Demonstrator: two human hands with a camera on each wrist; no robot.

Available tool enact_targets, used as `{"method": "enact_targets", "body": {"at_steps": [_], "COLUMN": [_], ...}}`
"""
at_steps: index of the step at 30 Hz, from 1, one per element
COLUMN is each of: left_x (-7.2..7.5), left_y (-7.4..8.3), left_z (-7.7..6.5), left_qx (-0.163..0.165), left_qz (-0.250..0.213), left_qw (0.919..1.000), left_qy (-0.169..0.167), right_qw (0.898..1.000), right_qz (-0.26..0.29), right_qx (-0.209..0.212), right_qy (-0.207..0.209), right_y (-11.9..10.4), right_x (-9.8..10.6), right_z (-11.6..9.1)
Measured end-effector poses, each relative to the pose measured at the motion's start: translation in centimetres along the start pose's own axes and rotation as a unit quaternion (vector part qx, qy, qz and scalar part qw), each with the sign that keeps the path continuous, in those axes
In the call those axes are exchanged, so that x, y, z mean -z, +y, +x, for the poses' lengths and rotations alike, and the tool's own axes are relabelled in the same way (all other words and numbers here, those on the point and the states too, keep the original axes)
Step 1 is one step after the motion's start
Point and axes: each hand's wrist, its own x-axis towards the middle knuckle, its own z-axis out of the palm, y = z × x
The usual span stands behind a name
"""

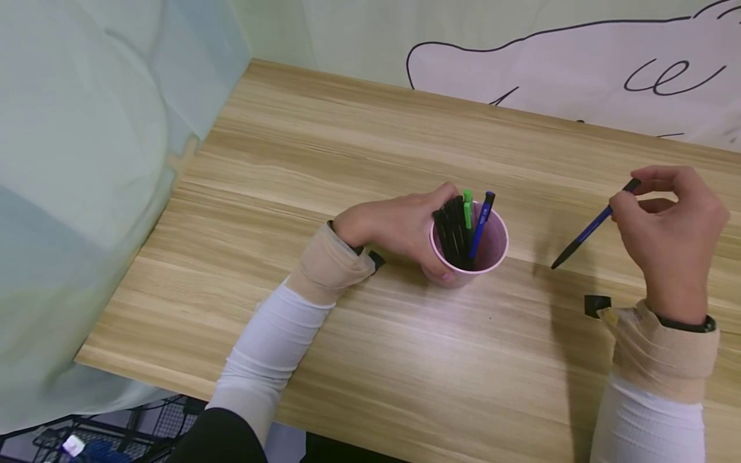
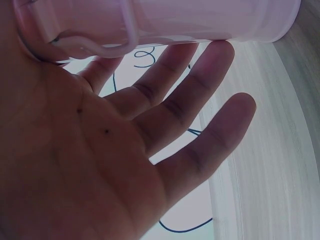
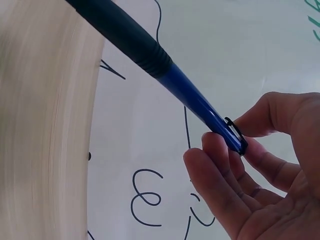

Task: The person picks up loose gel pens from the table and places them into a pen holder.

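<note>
A pink cup [image 1: 462, 277] stands on the table with several black pens [image 1: 453, 231], a green pen [image 1: 467, 209] and a blue pen with a black top [image 1: 482, 225] in it. My left hand [image 1: 393, 225] grips the cup from its left side; the left wrist view has the cup wall [image 2: 200, 20] above the spread fingers. To the right of the cup, my right hand [image 1: 674, 225] pinches another blue pen [image 1: 593, 224] near its clip end. That pen slants, its black tip [image 3: 115, 30] pointing down and left toward the cup side.
The wooden table [image 1: 324, 141] meets a pale wall [image 1: 336, 32] with line drawings along its back edge. A light curtain [image 1: 87, 193] hangs at the left. Below the front left edge is a black wire rack [image 1: 133, 424].
</note>
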Motion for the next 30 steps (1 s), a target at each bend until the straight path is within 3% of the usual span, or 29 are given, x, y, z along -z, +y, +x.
{"method": "enact_targets", "body": {"at_steps": [30], "left_x": [0.0], "left_y": [0.1], "left_z": [0.0], "left_qx": [0.001], "left_qz": [0.002], "left_qw": [1.0], "left_qy": [0.001], "right_qw": [0.998], "right_qz": [0.042], "right_qx": [0.021], "right_qy": [0.029], "right_y": [-2.1], "right_x": [-0.2], "right_z": [-0.6]}}
